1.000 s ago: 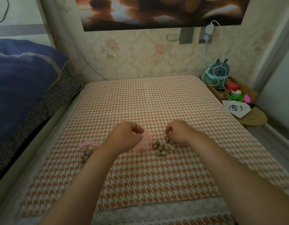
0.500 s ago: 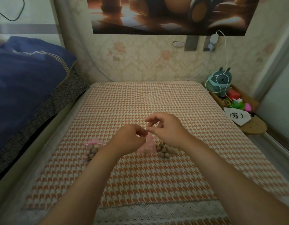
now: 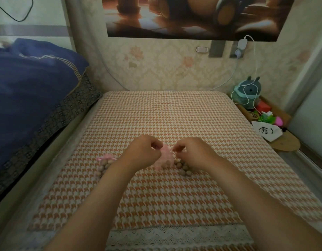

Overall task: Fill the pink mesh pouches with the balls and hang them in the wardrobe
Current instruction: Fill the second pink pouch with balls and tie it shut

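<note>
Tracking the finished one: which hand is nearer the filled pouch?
Left. The left hand is just right of the filled pouch; the right hand is farther right, beyond the second pouch.

A bed [image 3: 165, 115] in an orange-and-white houndstooth cover fills the middle, with white lace trim [image 3: 174, 234] along its near edge. Along its left edge a dark blue quilt [image 3: 30, 84] lies over a dark patterned blanket [image 3: 66, 109]. Beyond the far edge, the wall [image 3: 156, 69] has pale floral wallpaper, a large poster [image 3: 192, 15] and grey sockets [image 3: 216, 48]. A white charger [image 3: 242, 44] is plugged in, and its cable [image 3: 255, 69] drapes over a teal plush toy [image 3: 248, 91] on a wooden shelf [image 3: 286, 144] beside the bed's right edge. The light is dim and warm.
</note>
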